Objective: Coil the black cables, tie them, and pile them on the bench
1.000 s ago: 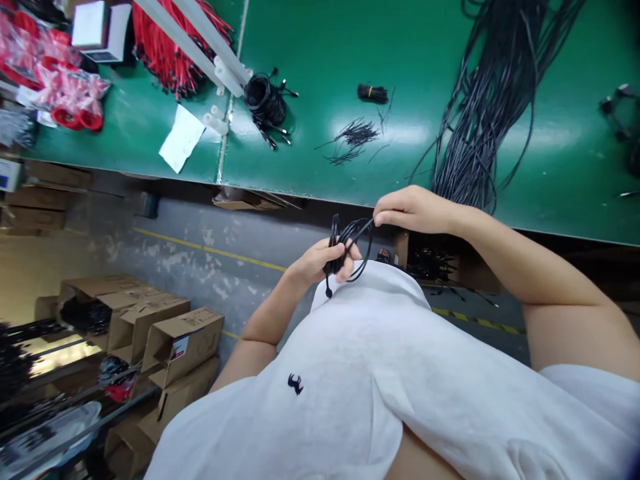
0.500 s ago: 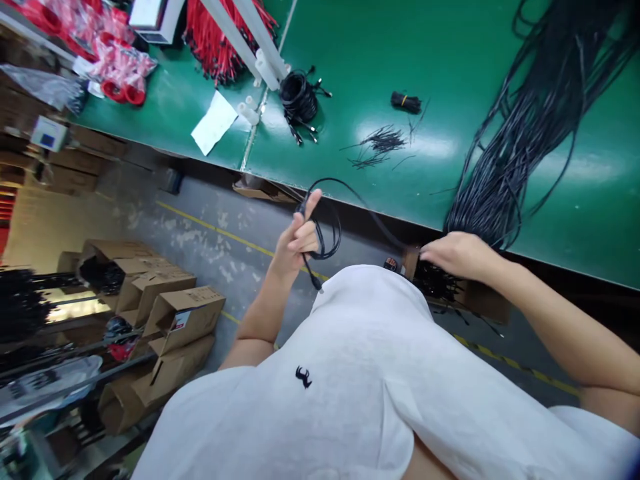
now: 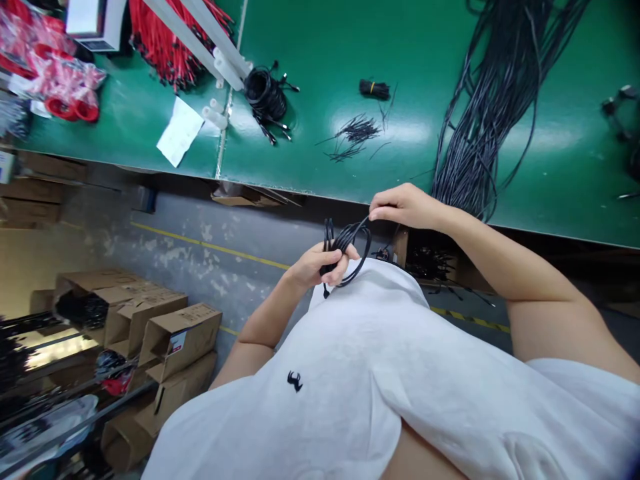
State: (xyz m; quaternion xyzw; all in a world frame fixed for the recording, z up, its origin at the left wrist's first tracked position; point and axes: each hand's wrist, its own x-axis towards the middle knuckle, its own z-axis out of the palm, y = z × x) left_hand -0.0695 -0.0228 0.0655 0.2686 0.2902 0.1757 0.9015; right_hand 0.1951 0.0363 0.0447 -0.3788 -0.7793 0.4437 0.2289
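By the green table (image 3: 415, 40), left hand (image 3: 321, 265) clasps a coiled cable (image 3: 346, 238), plug (image 3: 326, 292) bodyward, slanting up to right hand (image 3: 400, 205) pinching it.

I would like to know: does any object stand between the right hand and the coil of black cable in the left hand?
Nothing visible does. The right hand pinches a strand of the coil of black cable, and only open air shows around that strand up to the left hand.

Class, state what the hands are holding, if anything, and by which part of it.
A black cable: the left hand grips its gathered loops, while the right hand pinches a strand leading off them.
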